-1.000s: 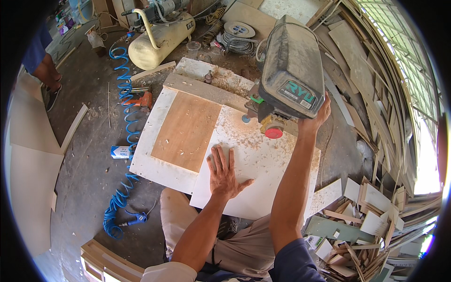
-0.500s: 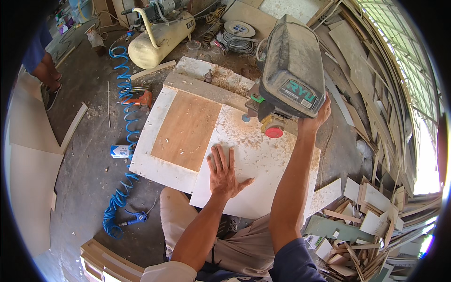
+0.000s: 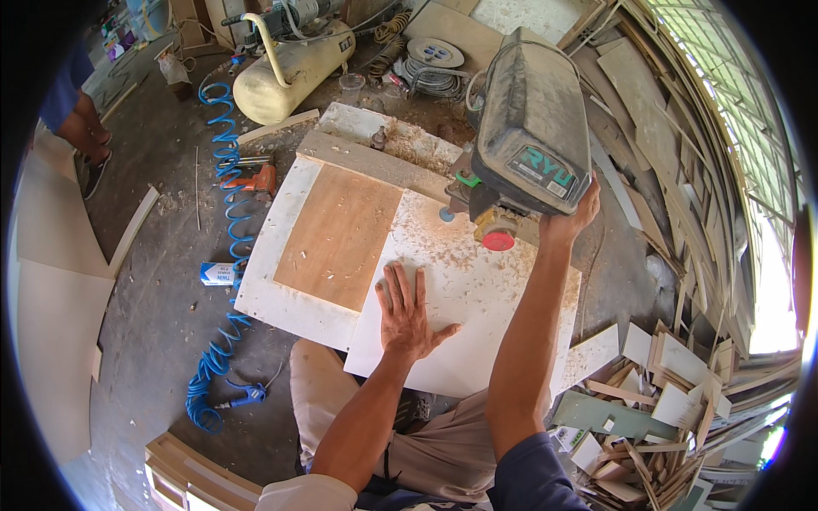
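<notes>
My left hand lies flat with fingers spread on a white panel sprinkled with wood shavings. A drill press with a dusty dark housing stands over the panel's far right part. Up against the housing's right side is my right hand, its fingers curled and partly hidden; what they grip is out of sight. A red round button on a yellow switch sits below the housing. To the left of the white panel a brown wooden surface shows, beside a wooden strip running along the far edge.
A coiled blue air hose with a blue air gun runs down the left floor, past an orange tool and a small box. A cream compressor tank stands behind. Wood offcuts pile up at right. Another person's leg shows far left.
</notes>
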A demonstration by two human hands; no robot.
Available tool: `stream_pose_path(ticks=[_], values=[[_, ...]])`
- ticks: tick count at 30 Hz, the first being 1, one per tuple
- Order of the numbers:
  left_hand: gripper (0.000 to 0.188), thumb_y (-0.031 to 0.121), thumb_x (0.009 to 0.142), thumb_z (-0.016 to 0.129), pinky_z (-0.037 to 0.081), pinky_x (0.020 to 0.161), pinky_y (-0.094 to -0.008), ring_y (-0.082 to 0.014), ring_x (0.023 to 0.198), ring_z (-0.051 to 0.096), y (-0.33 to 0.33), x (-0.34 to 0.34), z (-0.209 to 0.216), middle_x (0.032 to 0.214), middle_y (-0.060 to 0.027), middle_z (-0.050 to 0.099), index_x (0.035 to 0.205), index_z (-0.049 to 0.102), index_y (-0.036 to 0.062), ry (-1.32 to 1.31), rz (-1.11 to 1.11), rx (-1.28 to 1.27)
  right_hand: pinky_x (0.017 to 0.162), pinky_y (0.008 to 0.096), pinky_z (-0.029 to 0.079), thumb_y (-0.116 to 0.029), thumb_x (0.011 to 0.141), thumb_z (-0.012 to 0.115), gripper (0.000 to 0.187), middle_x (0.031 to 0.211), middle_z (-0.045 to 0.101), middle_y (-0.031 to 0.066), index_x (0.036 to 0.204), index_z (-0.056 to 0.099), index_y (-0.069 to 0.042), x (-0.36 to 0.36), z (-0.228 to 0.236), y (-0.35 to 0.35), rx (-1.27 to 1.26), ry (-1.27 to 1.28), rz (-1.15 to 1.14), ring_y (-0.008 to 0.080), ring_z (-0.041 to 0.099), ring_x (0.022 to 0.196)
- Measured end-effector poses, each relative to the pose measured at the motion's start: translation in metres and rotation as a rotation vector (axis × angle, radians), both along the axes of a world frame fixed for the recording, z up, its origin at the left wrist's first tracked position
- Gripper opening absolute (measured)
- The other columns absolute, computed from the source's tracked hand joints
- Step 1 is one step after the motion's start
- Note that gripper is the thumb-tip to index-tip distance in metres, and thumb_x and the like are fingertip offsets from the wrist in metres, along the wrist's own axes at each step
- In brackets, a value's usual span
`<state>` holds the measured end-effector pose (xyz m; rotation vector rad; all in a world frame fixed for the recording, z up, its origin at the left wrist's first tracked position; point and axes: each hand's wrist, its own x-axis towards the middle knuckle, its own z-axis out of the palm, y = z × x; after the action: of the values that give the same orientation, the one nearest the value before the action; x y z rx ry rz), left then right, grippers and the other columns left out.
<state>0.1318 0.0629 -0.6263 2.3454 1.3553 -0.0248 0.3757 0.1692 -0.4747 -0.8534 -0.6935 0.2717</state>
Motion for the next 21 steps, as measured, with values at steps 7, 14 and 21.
stream_pose_path(ticks=[7,14,21], values=[[0.133,0.092,0.078,0.045,-0.001,0.121,-0.0653,-0.049,0.154,-0.012,-0.0003,0.0,0.0,0.164,-0.0349,-0.011,0.163,-0.002,0.0015,0.003,0.001,0.0,0.059,0.0289,0.05,-0.027,0.108,0.05,0.032,0.078,0.066,0.0031,0.088,0.059,-0.005,-0.0009,-0.0018,-0.0009,0.007,-0.001,-0.02,0.0096,0.062,0.065],[0.133,0.092,0.078,0.044,-0.002,0.121,-0.0648,-0.0488,0.154,-0.014,0.0001,-0.0004,0.0017,0.164,-0.0347,-0.012,0.163,-0.004,0.0016,0.006,-0.002,-0.008,0.062,0.0299,0.052,-0.027,0.108,0.05,0.031,0.081,0.067,0.0039,0.09,0.06,-0.004,-0.0009,-0.0024,-0.002,0.036,0.028,0.038,0.0114,0.065,0.068],[0.133,0.092,0.078,0.044,-0.002,0.122,-0.0646,-0.049,0.154,-0.014,-0.0002,-0.0005,0.0029,0.164,-0.0347,-0.012,0.163,-0.004,0.0019,0.013,-0.003,-0.007,0.063,0.0301,0.052,-0.026,0.107,0.05,0.03,0.082,0.066,0.0033,0.091,0.061,-0.004,-0.0028,-0.003,-0.0025,0.033,0.033,0.011,0.0111,0.065,0.069]])
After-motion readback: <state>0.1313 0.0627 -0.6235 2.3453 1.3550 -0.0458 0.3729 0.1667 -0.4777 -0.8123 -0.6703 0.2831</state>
